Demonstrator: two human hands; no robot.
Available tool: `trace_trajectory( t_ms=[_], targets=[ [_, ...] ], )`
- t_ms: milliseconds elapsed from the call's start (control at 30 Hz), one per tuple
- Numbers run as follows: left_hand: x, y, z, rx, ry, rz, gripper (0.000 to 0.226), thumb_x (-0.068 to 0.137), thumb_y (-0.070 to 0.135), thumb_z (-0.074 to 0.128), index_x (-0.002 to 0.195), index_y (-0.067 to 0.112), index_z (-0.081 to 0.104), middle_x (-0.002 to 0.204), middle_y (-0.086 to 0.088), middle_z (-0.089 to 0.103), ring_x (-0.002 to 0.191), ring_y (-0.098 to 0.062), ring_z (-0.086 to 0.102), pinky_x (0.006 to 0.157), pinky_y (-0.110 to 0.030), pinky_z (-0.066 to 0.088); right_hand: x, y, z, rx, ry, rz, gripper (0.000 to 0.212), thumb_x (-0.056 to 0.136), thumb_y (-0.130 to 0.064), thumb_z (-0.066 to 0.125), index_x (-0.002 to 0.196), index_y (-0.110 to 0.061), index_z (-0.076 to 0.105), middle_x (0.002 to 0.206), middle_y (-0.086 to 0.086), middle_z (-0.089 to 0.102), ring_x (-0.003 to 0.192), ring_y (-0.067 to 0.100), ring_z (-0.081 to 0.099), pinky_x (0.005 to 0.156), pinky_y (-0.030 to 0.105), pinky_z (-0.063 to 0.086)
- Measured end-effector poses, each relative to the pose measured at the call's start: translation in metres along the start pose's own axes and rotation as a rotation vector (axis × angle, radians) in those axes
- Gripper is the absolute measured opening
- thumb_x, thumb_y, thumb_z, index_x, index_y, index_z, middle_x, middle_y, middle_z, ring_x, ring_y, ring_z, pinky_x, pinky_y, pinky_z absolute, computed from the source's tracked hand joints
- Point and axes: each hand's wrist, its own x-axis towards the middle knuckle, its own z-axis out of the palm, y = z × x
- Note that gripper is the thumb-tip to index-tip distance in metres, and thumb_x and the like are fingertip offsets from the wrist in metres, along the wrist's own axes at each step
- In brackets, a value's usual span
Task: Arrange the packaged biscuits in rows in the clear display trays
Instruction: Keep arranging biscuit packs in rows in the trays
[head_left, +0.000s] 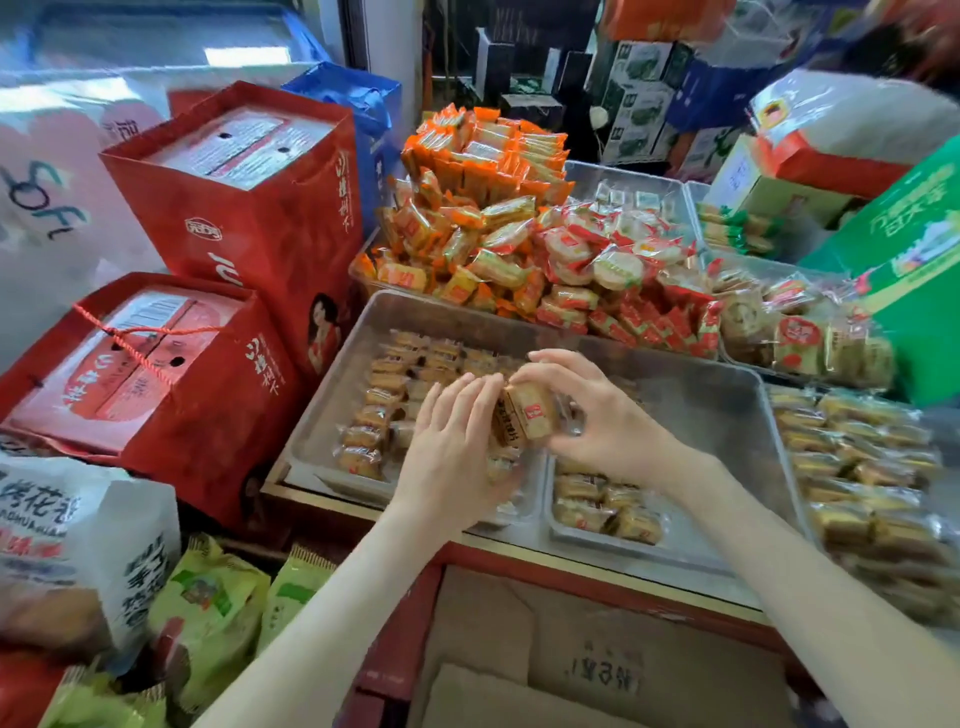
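Clear plastic wraps the golden biscuit packet (527, 413) that we hold just above the middle of the clear display tray (727, 415). Our right hand (597, 415) pinches it. The thumb sits under the near right corner and the curled fingers reach over the far top edge, so the packet is tilted between them with its printed face towards us. Our left hand (452, 447) has nearly straight fingers whose tips touch the packet's left end. Its palm hovers over packets at the tray's near edge, and it grips nothing that we can see. Left of those fingers, rows of biscuits (384, 410) line the tray. Just beside the right wrist, a smaller tray (680, 543) holds more packets. Red gift boxes (249, 208) stand to the left, and a heap of orange packets (483, 171) rises behind.
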Motion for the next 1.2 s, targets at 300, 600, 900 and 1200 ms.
trace_trajectory(
  t_ms=[300, 600, 900, 1200],
  targets=[
    [0.033, 0.105, 0.013, -0.285, -0.191, -0.088, 0.062, 0.072, 0.036, 0.083, 0.118, 0.005, 0.056, 0.105, -0.005, 0.064, 0.098, -0.025, 0.059, 0.083, -0.031, 0.044, -0.1, 0.006, -0.046, 0.45, 0.335, 0.402, 0.079, 0.077, -0.013, 0.08, 0.133, -0.049, 0.039, 0.128, -0.034, 0.043, 0.109, -0.021, 0.046, 0.081, 0.009, 0.048],
    [0.02, 0.17, 0.019, -0.752, -0.457, -0.452, 0.044, 0.073, 0.042, 0.081, 0.1, 0.029, 0.048, 0.09, 0.014, 0.066, 0.075, 0.004, 0.062, 0.06, -0.01, 0.045, -0.164, 0.019, -0.042, 0.955, 0.473, 0.537, 0.041, 0.088, -0.028, 0.06, 0.127, -0.017, 0.056, 0.118, 0.005, 0.067, 0.106, 0.017, 0.065, 0.087, 0.032, 0.055],
    [0.026, 0.192, 0.017, -1.072, -0.504, -0.731, 0.066, 0.075, 0.063, 0.062, 0.12, 0.016, 0.049, 0.103, -0.002, 0.063, 0.088, -0.013, 0.062, 0.077, -0.027, 0.05, -0.199, 0.023, -0.062, 1.174, 0.62, 0.55, 0.033, 0.097, -0.034, 0.05, 0.117, -0.013, 0.064, 0.105, 0.013, 0.065, 0.101, 0.027, 0.062, 0.092, 0.041, 0.051],
    [0.004, 0.194, 0.002, -1.11, -0.586, -0.875, 0.039, 0.096, 0.045, 0.054, 0.118, 0.013, 0.061, 0.11, -0.007, 0.071, 0.101, -0.021, 0.065, 0.099, -0.037, 0.049, -0.213, 0.007, -0.062, 1.32, 0.646, 0.522, 0.042, 0.099, -0.036, 0.038, 0.125, -0.009, 0.058, 0.122, 0.026, 0.059, 0.11, 0.032, 0.06, 0.08, 0.041, 0.057]
  ],
)
